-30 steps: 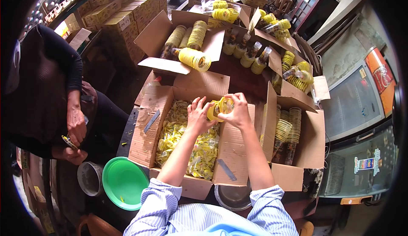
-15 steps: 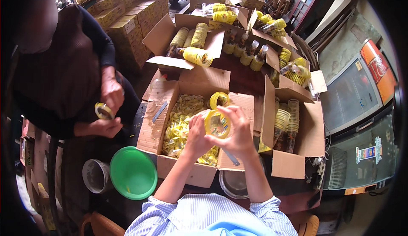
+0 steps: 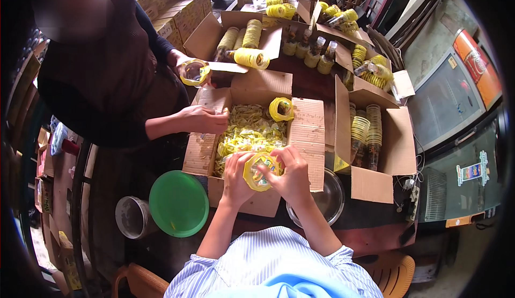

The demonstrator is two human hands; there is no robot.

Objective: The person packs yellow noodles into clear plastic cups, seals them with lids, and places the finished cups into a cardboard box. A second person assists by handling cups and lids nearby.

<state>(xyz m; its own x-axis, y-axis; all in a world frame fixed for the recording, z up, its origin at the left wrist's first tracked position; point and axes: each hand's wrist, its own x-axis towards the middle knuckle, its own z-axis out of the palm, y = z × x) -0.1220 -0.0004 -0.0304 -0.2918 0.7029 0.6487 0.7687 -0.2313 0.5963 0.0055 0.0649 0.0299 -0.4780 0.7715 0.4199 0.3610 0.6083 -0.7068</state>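
A clear plastic cup with a yellow rim is held up in front of me, its mouth toward me. Small printed packets show inside it. My left hand wraps the cup's left side. My right hand grips the right side, its thumb reaching over the mouth. Just beyond is an open cardboard box with a heap of small yellow packets. Another yellow-rimmed cup lies at the heap's far right corner.
Across on the left, a co-worker's hand reaches over the box; their other hand holds a yellow-rimmed cup. Boxes of stacked cups stand right and behind. A green basin, a grey bucket and a round metal tray sit nearer.
My hands and the cup have come lower and nearer me, and my right thumb now lies over the mouth. The co-worker's one hand has moved over the box, the other has lifted a cup.
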